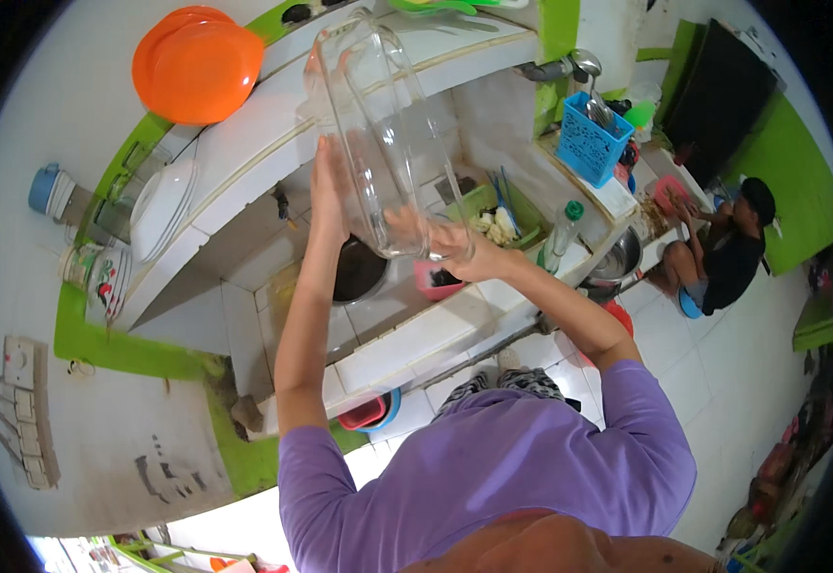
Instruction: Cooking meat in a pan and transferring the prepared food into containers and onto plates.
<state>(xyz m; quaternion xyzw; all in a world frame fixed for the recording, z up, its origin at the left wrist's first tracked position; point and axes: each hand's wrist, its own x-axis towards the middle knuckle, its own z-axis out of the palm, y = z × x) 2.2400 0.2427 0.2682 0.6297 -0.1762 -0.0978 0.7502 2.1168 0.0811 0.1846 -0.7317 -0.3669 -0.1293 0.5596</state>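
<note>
A large clear container (380, 150), glass or clear plastic, is held up and tilted over the tiled sink (402, 315). My left hand (329, 190) lies flat along its left side, with fingers seen through the clear wall. At its lower right end, my right hand (452, 243) grips the rim and base. Below, a dark round pan or basin (360, 272) sits in the sink beside a pink container (439, 281). A green basin (527, 215) holding a whitish sponge or scrubber and blue-handled brushes stands further right.
Orange plates (198, 68) and stacked white plates (162, 208) line the ledge above. A bottle with a green cap (561, 236) stands on the sink's right edge, near a blue cutlery basket (592, 140). At right, a person (728, 243) sits low by a pink bowl (672, 195).
</note>
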